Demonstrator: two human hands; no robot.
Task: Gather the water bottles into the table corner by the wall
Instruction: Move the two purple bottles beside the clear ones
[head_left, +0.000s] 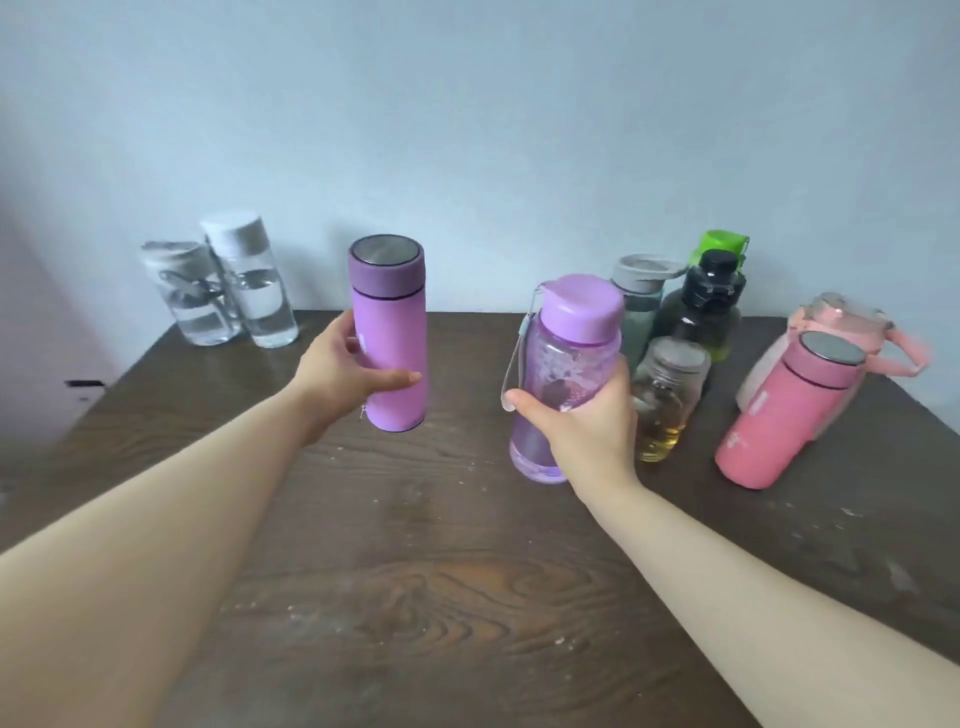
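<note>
Above the dark wood-grain tabletop (415, 597), the left hand (337, 374) has its grip wrapped round a matte lilac steel flask with a metal-topped cap (389, 332), while the right hand (587, 421) has its grip closed round a clear purple plastic bottle with a lilac screw lid and wrist strap (569, 364). At the far left corner by the wall stand two clear glass bottles with white lids (228, 291), touching. At the far right cluster a grey-lidded teal bottle (641, 301), a dark bottle with a black cap (706, 312), a green-capped bottle (719, 244), a small jar of amber liquid (665, 400), a pink steel flask (784, 410) and a pink-handled jug (857, 322).
</note>
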